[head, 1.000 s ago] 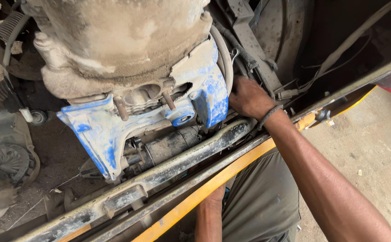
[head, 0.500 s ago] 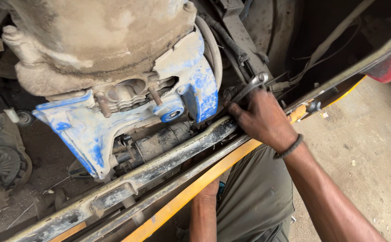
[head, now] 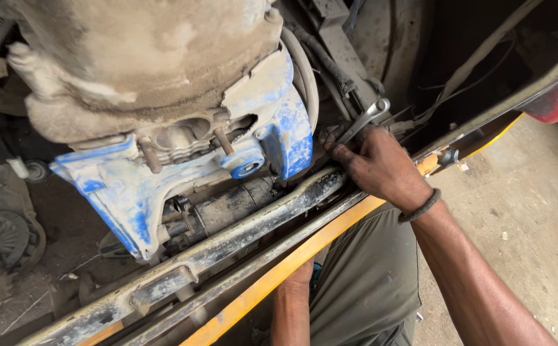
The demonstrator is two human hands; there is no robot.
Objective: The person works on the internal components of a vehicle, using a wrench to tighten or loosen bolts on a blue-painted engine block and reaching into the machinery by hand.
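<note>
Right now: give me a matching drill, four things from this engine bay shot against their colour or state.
Things:
1. wrench
2. bracket
3. frame edge
4. wristband

Descriptions:
A. yellow-orange painted strip
B. dark loop around the right wrist
C. bare metal, held in the right hand
D. smeared with blue paint

Pairs: 1-C, 2-D, 3-A, 4-B

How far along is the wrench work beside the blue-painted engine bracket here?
Done: nothing visibly finished.

In hand: the right hand grips a silver metal wrench set low beside the blue-painted engine bracket. The left hand is hidden under the yellow-edged frame rail.

Left: the fastener itself is hidden, so I cannot tell.
</note>
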